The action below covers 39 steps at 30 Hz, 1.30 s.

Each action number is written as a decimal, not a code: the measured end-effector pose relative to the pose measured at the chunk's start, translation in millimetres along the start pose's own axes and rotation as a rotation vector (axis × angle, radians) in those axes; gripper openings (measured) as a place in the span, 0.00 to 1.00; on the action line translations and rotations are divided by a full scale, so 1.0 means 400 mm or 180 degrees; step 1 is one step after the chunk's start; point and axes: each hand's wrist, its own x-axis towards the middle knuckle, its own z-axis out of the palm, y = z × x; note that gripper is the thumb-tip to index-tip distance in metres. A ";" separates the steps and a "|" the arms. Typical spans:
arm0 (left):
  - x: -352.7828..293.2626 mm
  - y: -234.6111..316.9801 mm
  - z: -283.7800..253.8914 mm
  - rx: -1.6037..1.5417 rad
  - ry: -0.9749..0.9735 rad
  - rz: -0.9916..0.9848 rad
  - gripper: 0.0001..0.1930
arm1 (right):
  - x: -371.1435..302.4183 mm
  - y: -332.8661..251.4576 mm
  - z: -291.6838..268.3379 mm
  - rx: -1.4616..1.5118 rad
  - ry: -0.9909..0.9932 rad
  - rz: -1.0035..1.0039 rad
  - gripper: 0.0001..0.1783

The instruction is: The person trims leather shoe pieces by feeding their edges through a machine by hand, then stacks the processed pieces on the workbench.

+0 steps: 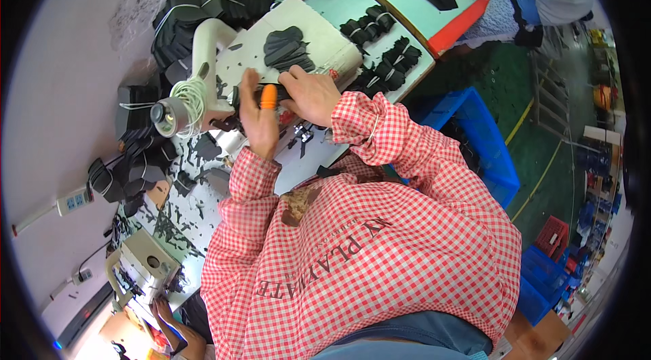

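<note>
Both my hands work close together at the front of a cream-coloured machine (327, 43). My left hand (260, 122) wears an orange finger cot (269, 97), and its fingers close at a dark flat piece (279, 92). Curled over the other end of that piece is my right hand (313, 97); its fingertips are partly hidden. A fanned stack of dark grey pieces (286, 49) lies on the machine's top, just beyond my fingers. To the left of my left hand, a lamp (164, 118) wrapped in pale cord sits by the machine's curved arm.
Tied bundles of dark pieces (183, 17) line the wall, and smaller bundles (400, 58) lie right of the machine. Scraps (173, 224) litter the white table. A blue crate (500, 160) stands at my right. Other people work at the upper right and lower left.
</note>
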 end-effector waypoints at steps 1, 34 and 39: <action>-0.004 0.005 0.005 -0.0319 -0.0187 -0.0170 0.30 | 0.001 0.005 0.008 0.0098 0.0048 -0.0039 0.21; -0.162 0.073 -0.143 0.1542 -0.0709 -0.0255 0.17 | -0.041 -0.100 0.009 0.2432 -0.0982 0.0086 0.21; -0.198 0.047 -0.210 0.2119 -0.0666 -0.0433 0.14 | 0.015 -0.087 0.086 0.2500 -0.0878 -0.0277 0.18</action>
